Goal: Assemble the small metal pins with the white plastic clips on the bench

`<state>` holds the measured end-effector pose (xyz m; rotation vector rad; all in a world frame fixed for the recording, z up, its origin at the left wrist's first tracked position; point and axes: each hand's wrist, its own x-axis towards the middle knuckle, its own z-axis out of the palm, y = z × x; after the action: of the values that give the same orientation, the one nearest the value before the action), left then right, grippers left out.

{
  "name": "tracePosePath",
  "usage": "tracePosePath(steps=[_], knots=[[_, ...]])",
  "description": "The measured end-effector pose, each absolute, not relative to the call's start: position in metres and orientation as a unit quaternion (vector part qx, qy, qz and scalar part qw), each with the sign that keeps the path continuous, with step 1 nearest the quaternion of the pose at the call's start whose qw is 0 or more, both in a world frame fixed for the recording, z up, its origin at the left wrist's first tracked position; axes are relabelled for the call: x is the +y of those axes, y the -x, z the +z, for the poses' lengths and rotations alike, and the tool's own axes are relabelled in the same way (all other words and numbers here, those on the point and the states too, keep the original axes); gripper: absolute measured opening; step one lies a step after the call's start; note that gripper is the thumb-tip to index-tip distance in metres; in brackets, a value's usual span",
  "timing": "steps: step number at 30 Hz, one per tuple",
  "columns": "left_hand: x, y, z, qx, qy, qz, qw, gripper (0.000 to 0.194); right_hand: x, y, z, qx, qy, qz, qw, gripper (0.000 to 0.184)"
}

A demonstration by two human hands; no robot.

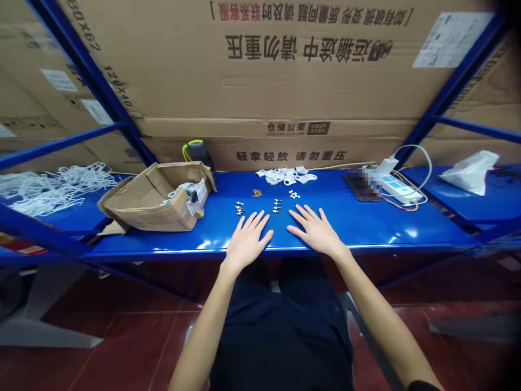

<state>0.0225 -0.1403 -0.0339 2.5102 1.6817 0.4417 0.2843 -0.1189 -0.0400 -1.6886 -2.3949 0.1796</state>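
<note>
My left hand (247,243) and my right hand (314,231) lie palm down on the front of the blue steel shelf (325,228), fingers spread and holding nothing. Just beyond my left fingertips lies a small group of metal pins with white parts (240,208). A matching group (277,206) sits between my hands, a little farther back. Nearby are several tiny white pieces (293,194) and some small brass parts (256,193). Behind them is a heap of white plastic fittings (286,175).
To the left stands a torn cardboard box (157,200) holding white parts. Tangled white plastic pieces (52,190) lie farther left. On the right are a pixelated dark object (361,184), a white power strip (401,189) with wires, and a white plastic bag (470,172). Large cartons (260,70) fill the shelf behind.
</note>
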Motion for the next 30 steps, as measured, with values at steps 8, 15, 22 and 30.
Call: tracePosePath(steps=[8,15,22,30], knots=[[-0.1404,-0.0225,-0.0329,0.559,-0.818,0.128,0.046,0.064,-0.1202,-0.2836,-0.0357,-0.811,0.572,0.073,0.102,0.077],[-0.142,-0.0224,-0.0319,0.556,-0.82,0.123,0.047,0.063,-0.1209,-0.2838,-0.0358,-0.809,0.574,0.069,0.105,0.076],[-0.1405,-0.0226,-0.0359,0.554,-0.817,0.147,0.058,0.062,-0.1209,-0.2834,-0.0379,-0.813,0.57,0.056,0.102,0.077],[-0.1403,-0.0216,-0.0385,0.551,-0.818,0.157,0.053,0.061,-0.1122,-0.2795,-0.039,-0.822,0.55,0.092,0.115,0.095]])
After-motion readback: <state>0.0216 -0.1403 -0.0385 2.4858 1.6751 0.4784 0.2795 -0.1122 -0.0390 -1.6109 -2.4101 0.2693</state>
